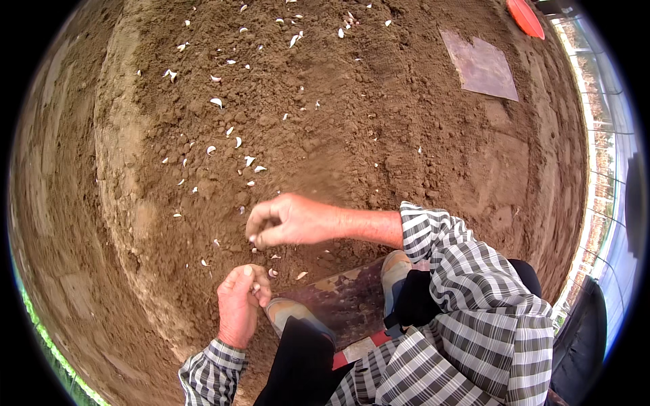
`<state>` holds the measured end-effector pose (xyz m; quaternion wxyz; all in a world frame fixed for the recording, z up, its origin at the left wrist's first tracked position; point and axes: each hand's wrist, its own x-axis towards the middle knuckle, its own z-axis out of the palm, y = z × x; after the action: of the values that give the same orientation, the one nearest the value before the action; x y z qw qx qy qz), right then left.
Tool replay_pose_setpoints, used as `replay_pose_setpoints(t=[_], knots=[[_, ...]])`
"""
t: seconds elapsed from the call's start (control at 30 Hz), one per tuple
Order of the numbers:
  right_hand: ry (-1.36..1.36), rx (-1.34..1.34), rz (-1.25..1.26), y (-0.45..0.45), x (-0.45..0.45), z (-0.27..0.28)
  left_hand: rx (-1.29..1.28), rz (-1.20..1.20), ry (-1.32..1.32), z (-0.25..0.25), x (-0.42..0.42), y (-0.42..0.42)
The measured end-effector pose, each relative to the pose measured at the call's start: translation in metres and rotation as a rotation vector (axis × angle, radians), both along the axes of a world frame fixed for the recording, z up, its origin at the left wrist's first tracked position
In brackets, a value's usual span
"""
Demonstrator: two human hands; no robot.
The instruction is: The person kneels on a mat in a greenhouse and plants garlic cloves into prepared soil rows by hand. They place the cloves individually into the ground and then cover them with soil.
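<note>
My left hand [242,304] is curled palm-inward low over the soil, with small pale garlic cloves [255,288] showing between thumb and fingers. Above and to the right of it, my right hand [294,221] reaches across from the right, thumb and fingertips together and pointing down-left. A whitish spot sits at those fingertips; whether it is a clove or a nail is unclear. Just below them a clove [254,250] rests on the brown soil [315,132]. Other cloves, such as a curved one [216,103], lie scattered across the bed ahead. Another clove [273,273] lies beside my left fingers.
A worn board [350,299] lies between my two shoes [299,314]. Behind it is a red-and-white object [359,350]. A flat brown sheet [482,66] lies on the soil at upper right, near an orange-red dish [526,19]. Sheeting with wires [614,127] borders the right side.
</note>
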<state>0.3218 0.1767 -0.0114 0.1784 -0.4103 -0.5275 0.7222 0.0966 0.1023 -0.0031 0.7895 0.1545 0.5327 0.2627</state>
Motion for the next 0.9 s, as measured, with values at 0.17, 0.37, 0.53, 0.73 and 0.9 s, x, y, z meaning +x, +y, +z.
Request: replay_pose_setpoints(t=[0.17,0.37,0.53,0.73,0.9], knots=[[-0.326,0.148,-0.567,0.088,0.079,-0.008,-0.045,0.066,0.073,-0.011,-0.013,0.001],[-1.294,0.794,-0.239,0.21,0.159,-0.07,-0.114,0.031,0.05,-0.022,-0.012,-0.001],[-1.628,0.785,-0.003,0.242,0.14,-0.094,-0.153,0.031,0.079,-0.024,-0.016,-0.001],[-1.736,0.785,0.005,0.255,0.154,-0.107,-0.194,0.033,0.101,-0.03,-0.021,0.0],[-1.701,0.827,-0.061,0.252,0.149,-0.106,-0.175,0.036,0.076,-0.028,-0.019,0.007]])
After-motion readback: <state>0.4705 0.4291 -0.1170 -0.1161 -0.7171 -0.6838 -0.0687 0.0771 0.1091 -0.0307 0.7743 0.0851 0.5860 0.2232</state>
